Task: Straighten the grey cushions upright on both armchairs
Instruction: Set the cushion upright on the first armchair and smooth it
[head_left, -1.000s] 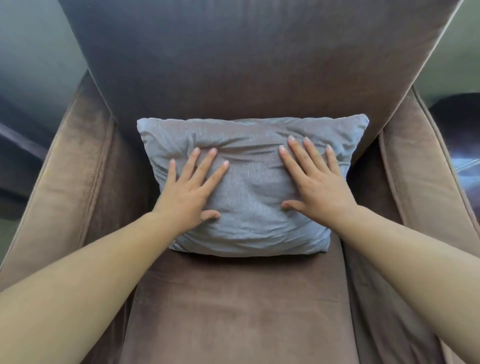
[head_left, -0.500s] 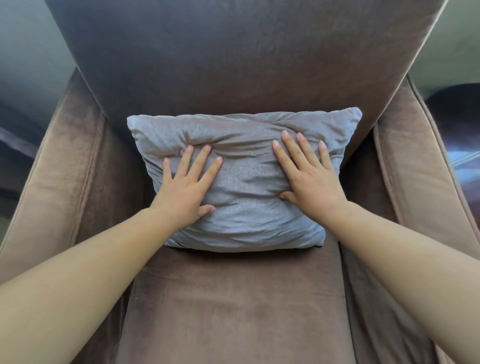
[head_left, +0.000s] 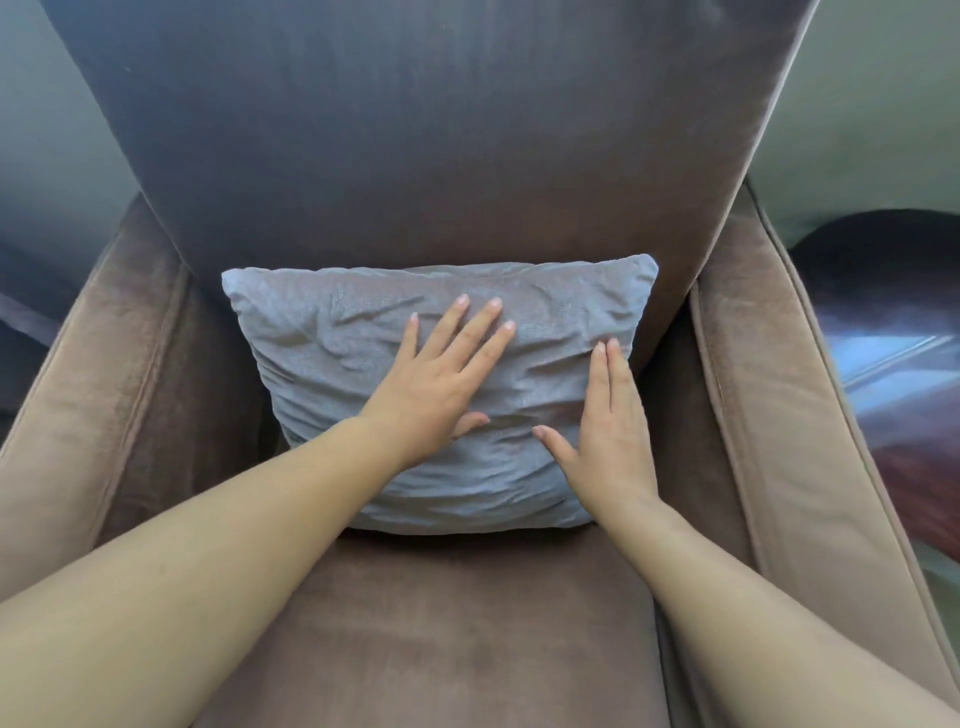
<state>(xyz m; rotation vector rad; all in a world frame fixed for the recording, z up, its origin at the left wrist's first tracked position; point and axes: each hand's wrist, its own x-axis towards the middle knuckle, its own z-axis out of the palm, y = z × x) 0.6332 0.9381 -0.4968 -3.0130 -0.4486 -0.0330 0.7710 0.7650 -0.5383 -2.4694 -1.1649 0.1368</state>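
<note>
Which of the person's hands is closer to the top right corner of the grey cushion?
Right. The right hand lies flat near the grey cushion's right edge, below that corner; the left hand presses its middle.

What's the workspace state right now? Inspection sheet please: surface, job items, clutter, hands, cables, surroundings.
Surface: brown armchair, seat bare in front of the cushion.
Job's things: one grey cushion standing against the backrest, creased; second armchair not in view.
Clutter: nothing seen.
Hands: left hand flat on the cushion's middle, fingers spread; right hand flat on its right part, fingers together. Neither grips.
Cables: nothing seen.
Surroundings: dark glossy furniture to the right, blurred; grey-green wall behind.
</note>
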